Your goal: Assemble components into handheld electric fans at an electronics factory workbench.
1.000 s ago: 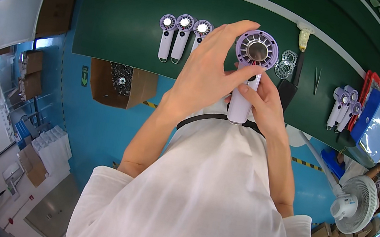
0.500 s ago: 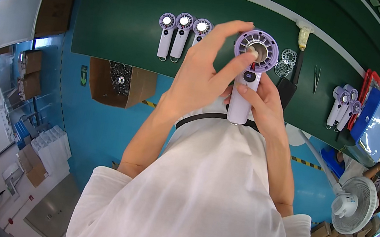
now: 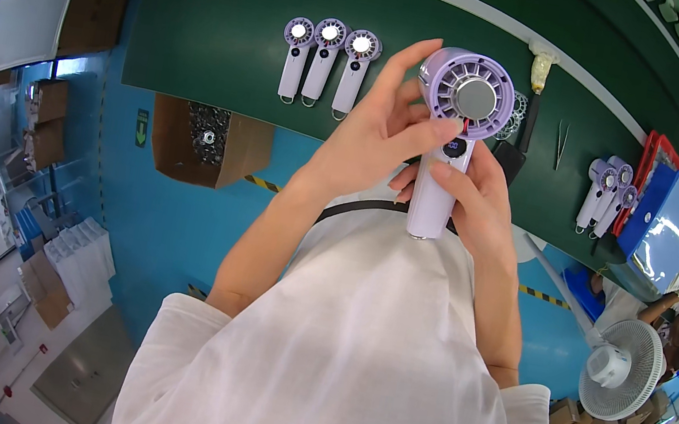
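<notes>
Before my body I hold a lilac handheld fan [image 3: 431, 199], its round slotted head up and its handle pointing down. A smooth silver disc fills the middle of the head. My left hand [image 3: 378, 133] is closed about the head's left side, its thumb pressing at the lower rim by a small red spot. Around the handle wrap the fingers of my right hand [image 3: 478, 198], with the thumb on the front below a small lit dark display. Part of the left fingers is hidden behind the head.
Three similar lilac fans [image 3: 320, 65] lie in a row on the green table [image 3: 207, 37]. To the right are clear slotted rings [image 3: 514, 115], tweezers [image 3: 560, 144], more fans [image 3: 601, 186] and a blue binder [image 3: 667, 227]. A cardboard box [image 3: 227, 159] stands below the table's edge.
My left thumb has moved from the fan's centre down to the head's lower rim. The silver disc now shows uncovered. The fan has come slightly nearer and tilted, while my right hand keeps its handle.
</notes>
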Demonstrator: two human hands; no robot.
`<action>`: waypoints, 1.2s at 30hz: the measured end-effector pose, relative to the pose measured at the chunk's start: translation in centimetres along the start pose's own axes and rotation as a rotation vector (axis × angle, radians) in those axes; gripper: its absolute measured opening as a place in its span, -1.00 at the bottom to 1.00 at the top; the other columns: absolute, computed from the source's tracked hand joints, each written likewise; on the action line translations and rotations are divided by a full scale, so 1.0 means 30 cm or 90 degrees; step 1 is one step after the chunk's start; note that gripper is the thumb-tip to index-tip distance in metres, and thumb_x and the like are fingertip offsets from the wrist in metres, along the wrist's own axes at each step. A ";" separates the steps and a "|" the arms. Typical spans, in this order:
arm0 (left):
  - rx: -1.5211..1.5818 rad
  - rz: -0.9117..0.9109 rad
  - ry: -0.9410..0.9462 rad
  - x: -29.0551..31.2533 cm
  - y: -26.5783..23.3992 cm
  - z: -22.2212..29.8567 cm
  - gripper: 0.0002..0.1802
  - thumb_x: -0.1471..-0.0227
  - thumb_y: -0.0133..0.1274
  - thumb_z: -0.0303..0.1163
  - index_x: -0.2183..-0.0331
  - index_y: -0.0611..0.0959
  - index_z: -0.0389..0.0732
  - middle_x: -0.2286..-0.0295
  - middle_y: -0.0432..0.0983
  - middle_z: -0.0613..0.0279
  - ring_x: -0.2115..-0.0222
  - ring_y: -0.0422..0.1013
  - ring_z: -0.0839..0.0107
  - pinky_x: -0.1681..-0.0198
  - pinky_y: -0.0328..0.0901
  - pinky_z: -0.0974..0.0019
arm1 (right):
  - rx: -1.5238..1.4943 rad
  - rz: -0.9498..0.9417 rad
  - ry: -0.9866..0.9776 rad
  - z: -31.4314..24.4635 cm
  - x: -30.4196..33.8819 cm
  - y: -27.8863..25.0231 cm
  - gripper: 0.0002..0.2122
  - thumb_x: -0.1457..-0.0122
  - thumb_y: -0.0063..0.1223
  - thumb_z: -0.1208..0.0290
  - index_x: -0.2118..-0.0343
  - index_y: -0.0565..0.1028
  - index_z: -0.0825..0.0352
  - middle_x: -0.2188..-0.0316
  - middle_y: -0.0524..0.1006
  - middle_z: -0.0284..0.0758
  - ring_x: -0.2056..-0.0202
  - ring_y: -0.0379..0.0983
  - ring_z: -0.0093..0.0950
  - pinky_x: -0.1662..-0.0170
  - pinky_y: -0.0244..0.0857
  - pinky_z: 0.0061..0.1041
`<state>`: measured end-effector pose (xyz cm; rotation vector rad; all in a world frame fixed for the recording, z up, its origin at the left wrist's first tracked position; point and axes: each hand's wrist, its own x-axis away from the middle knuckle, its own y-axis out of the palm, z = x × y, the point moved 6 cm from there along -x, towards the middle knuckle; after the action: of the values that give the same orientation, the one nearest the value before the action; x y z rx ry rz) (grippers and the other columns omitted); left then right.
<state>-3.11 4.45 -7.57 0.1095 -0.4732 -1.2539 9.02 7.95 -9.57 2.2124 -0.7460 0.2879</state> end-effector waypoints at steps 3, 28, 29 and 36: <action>-0.030 -0.008 0.043 0.011 0.006 0.010 -0.21 -0.15 0.04 -0.48 -0.29 0.02 -0.15 -0.07 0.32 0.12 0.13 0.41 0.43 0.27 0.39 0.42 | 0.060 0.037 -0.028 0.000 0.002 0.003 -0.61 -0.19 0.03 0.53 -0.07 0.27 0.46 0.28 0.55 -0.11 0.32 0.59 -0.27 0.26 0.55 -0.28; 0.006 0.066 0.026 0.022 0.012 0.011 -0.29 -0.11 0.06 -0.46 -0.24 0.16 -0.22 0.00 0.35 0.09 0.08 0.42 0.39 0.12 0.35 0.36 | 0.099 0.005 -0.025 -0.009 0.017 0.026 -0.63 -0.24 0.01 0.51 -0.08 0.27 0.43 0.14 0.54 -0.18 0.28 0.60 -0.38 0.20 0.48 -0.42; 0.006 0.066 0.026 0.021 0.011 0.009 -0.29 -0.11 0.06 -0.46 -0.24 0.16 -0.22 0.00 0.35 0.09 0.08 0.42 0.39 0.12 0.35 0.36 | 0.096 0.000 -0.023 -0.007 0.017 0.026 -0.63 -0.24 0.02 0.51 -0.08 0.27 0.43 0.14 0.54 -0.17 0.28 0.60 -0.38 0.20 0.48 -0.41; -0.019 0.053 0.032 0.021 0.003 0.025 -0.30 -0.11 0.08 -0.44 -0.22 0.17 -0.24 0.01 0.38 0.09 0.00 0.36 0.33 -0.05 0.27 0.28 | 0.091 0.000 -0.021 -0.001 0.010 0.025 -0.62 -0.23 0.02 0.50 -0.08 0.27 0.43 0.14 0.54 -0.17 0.29 0.59 -0.39 0.20 0.48 -0.41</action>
<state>-3.18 4.03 -6.69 0.0942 -0.4110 -1.1733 8.81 7.45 -8.96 2.3568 -0.7640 0.3131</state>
